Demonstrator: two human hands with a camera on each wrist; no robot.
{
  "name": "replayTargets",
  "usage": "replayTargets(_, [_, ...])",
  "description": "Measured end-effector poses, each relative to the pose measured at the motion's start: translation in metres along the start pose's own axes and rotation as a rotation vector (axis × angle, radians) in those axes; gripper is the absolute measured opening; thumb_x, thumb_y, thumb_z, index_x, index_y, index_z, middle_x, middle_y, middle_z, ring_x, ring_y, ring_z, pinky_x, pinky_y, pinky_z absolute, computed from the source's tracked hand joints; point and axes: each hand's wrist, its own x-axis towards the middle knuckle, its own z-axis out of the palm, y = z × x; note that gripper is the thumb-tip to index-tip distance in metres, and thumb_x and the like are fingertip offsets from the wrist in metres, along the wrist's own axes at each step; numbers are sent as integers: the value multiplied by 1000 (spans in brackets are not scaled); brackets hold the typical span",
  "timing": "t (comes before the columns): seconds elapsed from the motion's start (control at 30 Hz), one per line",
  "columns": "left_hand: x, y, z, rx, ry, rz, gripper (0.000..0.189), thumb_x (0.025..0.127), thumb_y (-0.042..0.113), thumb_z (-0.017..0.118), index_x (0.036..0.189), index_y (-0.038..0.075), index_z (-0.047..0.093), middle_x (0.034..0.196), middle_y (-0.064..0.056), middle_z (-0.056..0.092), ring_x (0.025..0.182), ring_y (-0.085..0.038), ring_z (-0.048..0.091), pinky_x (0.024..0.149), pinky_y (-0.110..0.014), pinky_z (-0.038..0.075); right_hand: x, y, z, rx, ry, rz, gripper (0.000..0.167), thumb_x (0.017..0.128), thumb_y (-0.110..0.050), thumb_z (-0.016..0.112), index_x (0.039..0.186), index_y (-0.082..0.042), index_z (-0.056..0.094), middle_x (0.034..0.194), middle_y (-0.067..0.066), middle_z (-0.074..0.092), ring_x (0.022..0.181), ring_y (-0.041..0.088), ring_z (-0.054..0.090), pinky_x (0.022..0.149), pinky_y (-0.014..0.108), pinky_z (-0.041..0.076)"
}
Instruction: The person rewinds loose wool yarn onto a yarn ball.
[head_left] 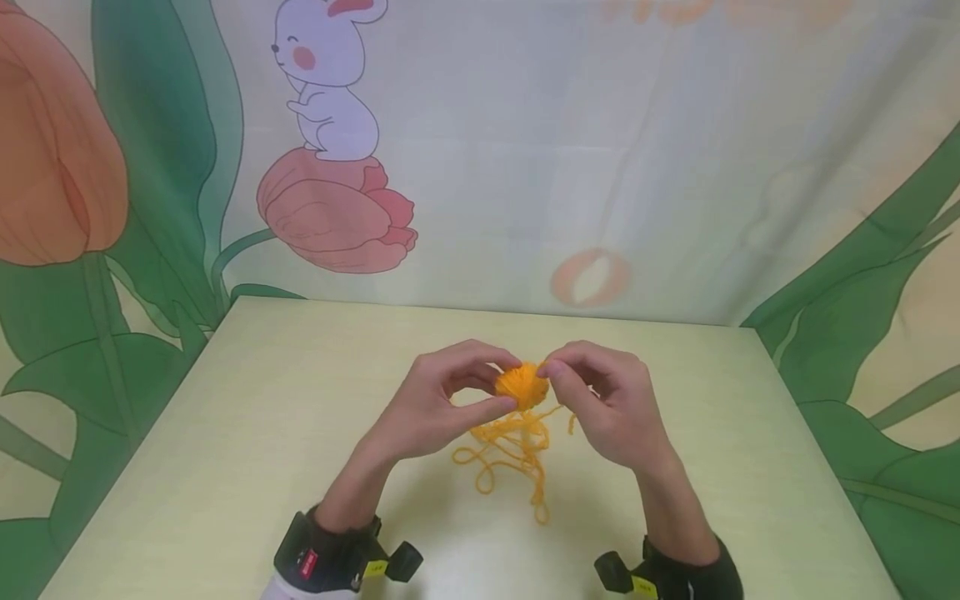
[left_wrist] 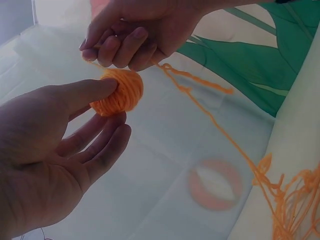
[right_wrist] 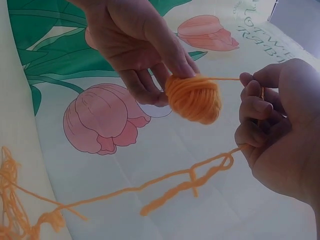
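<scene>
A small orange ball of yarn [head_left: 522,386] is held above the table by my left hand [head_left: 446,400], its thumb on one side and fingers on the other. My right hand [head_left: 611,400] pinches the strand [right_wrist: 225,78] that leads off the ball, thumb against forefinger. In the right wrist view this strand runs straight across the short gap between ball and fingertips. From the curled lower fingers of the right hand, more yarn [left_wrist: 212,120] trails down, with a twisted, looped piece [right_wrist: 175,192] hanging from it. Its far end meets a loose tangle of yarn [head_left: 517,450] on the table.
The pale table [head_left: 262,417] spreads out beneath both hands. Behind it hangs a curtain [head_left: 487,167] printed with tulips, leaves and a white rabbit. A black band with a small camera sits on the left wrist [head_left: 330,550] and another on the right wrist [head_left: 686,571].
</scene>
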Motion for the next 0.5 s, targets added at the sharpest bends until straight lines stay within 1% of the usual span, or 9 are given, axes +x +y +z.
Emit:
replayTargets(0.13, [-1,1,-1,-66,-76,8,42,94,0,90,133,11,77,126,-9,80,106,-21,82,101,-37,71,0,4,0,-25,24,9,19,100,14,65,105,1,78,78,9,66,66,12,55,59,19,55])
replayTargets(0.23, [-1,2,-1,-126,-128,17,41,95,-2,88,132,9,76,125,-11,80,105,-23,83,101,-40,71,0,8,0,-45,32,39,19,100,13,66,105,0,78,77,8,65,65,12,55,58,19,54])
replayTargets(0.3, [-2,3,-2,-155,-149,29,41,95,-4,87,132,8,75,125,-13,79,103,-24,83,101,-41,71,0,13,1,-56,28,69,17,101,11,67,106,0,78,77,7,65,65,12,56,59,20,54])
replayTargets(0.4, [-3,5,-3,-185,-154,44,42,94,-7,86,133,6,74,124,-15,79,102,-25,83,100,-41,71,0,19,4,-62,16,115,15,103,8,68,107,-1,79,78,7,66,65,13,57,59,22,55])
replayTargets(0.5, [-4,5,-4,-202,-133,52,43,93,-9,86,133,4,73,124,-18,78,102,-24,83,99,-41,72,0,25,7,-62,-16,165,13,106,5,69,107,-1,80,81,8,70,64,12,57,58,22,55])
